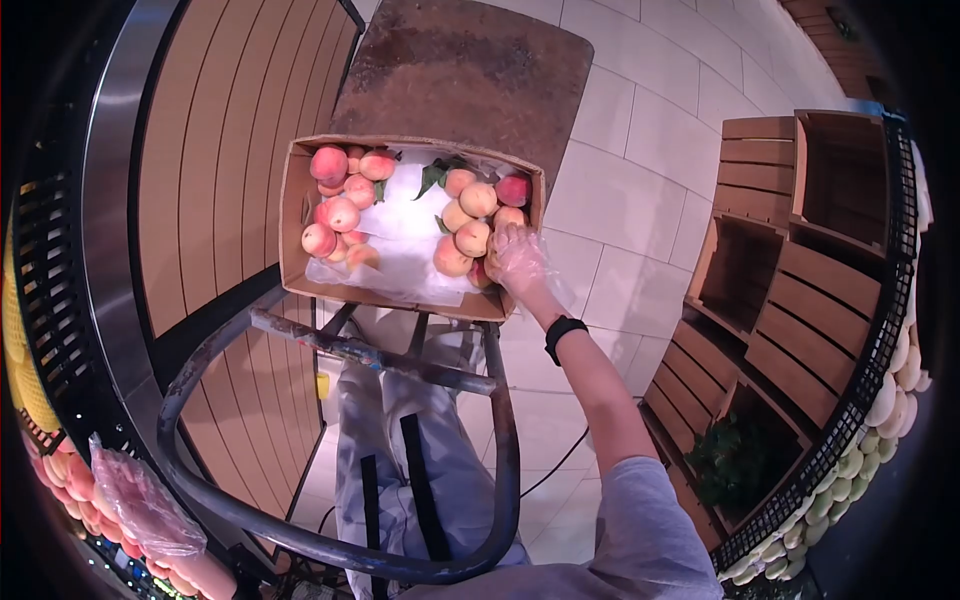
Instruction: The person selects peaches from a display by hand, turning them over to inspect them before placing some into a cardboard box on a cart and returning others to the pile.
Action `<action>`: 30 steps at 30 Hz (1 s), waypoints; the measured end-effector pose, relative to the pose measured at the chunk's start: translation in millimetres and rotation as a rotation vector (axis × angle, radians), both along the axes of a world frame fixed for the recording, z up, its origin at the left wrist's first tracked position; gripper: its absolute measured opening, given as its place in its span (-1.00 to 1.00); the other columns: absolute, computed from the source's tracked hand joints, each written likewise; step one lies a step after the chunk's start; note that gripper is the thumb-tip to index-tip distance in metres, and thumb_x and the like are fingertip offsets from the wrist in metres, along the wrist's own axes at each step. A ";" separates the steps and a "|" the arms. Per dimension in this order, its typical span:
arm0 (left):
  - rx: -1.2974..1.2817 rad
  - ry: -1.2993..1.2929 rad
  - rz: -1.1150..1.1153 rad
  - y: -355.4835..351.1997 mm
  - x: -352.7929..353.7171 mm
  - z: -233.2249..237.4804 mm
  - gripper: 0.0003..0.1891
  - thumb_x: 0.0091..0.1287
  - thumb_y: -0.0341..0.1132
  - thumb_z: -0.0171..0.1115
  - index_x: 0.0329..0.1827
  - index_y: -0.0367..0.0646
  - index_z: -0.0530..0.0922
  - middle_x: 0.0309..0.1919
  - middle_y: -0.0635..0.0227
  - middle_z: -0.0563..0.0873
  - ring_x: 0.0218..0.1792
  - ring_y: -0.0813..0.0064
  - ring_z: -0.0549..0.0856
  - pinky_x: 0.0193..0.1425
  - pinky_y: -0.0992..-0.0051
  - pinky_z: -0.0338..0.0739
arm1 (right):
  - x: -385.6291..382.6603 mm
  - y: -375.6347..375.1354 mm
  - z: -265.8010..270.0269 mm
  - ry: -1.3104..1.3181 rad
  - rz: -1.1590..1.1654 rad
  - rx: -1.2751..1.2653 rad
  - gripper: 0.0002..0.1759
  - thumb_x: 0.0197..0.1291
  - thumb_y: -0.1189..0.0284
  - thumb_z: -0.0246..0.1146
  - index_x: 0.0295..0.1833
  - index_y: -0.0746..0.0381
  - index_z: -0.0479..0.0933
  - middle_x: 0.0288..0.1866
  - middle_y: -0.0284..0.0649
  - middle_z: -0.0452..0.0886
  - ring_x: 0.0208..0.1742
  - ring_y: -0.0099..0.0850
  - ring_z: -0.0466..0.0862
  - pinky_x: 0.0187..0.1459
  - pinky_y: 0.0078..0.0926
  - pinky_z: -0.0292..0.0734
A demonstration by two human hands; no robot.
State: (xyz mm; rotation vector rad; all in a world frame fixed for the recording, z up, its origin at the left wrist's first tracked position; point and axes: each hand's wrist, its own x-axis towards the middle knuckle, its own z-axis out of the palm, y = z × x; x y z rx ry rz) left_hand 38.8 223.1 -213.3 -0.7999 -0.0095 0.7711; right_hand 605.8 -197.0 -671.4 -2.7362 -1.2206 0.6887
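A cardboard box with peaches along its left and right sides lies in front of me. My right hand, in a clear plastic glove, reaches over the box's right edge with its fingers curled at a peach; the hand hides part of the fruit. Beside it are yellow-pink peaches and a redder peach. Far to the left, my left hand, also in a clear glove, is stretched out beside displayed peaches, with nothing visible in it.
The box rests on a worn brown board of a cart with a curved metal handle before my legs. A wood-slatted display borders the left. Wooden crates and a black rack of produce stand right.
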 end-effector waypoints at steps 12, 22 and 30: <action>0.126 0.126 0.014 -12.1 45.7 7.8 -0.53 0.58 -0.20 0.04 0.48 -0.16 0.39 0.27 0.42 0.61 0.24 0.57 0.58 0.25 0.56 0.43 | 11.2 -73.4 57.7 -0.263 -0.220 0.516 -0.66 0.19 0.51 0.31 0.11 0.17 0.56 -0.07 -0.14 0.67 0.03 -0.06 0.65 0.15 -0.05 0.51; 0.732 0.901 0.053 4.0 87.7 32.5 -0.58 0.54 -0.25 0.11 0.40 -0.18 0.45 0.17 0.42 0.64 0.14 0.58 0.61 0.15 0.56 0.47 | -9.4 -122.4 160.4 -0.107 -0.426 0.491 -0.78 0.33 0.50 0.26 0.07 0.18 0.63 -0.12 -0.07 0.68 -0.02 -0.07 0.65 0.08 -0.14 0.54; 0.998 1.948 0.100 -27.0 52.7 111.3 -0.62 0.51 -0.30 0.17 0.34 -0.19 0.50 0.09 0.42 0.66 0.06 0.59 0.62 0.07 0.57 0.50 | -103.6 10.7 507.0 0.487 -0.717 0.691 -0.76 0.45 0.46 0.20 0.11 0.31 0.64 -0.18 -0.21 0.73 -0.07 -0.47 0.69 0.08 -0.43 0.53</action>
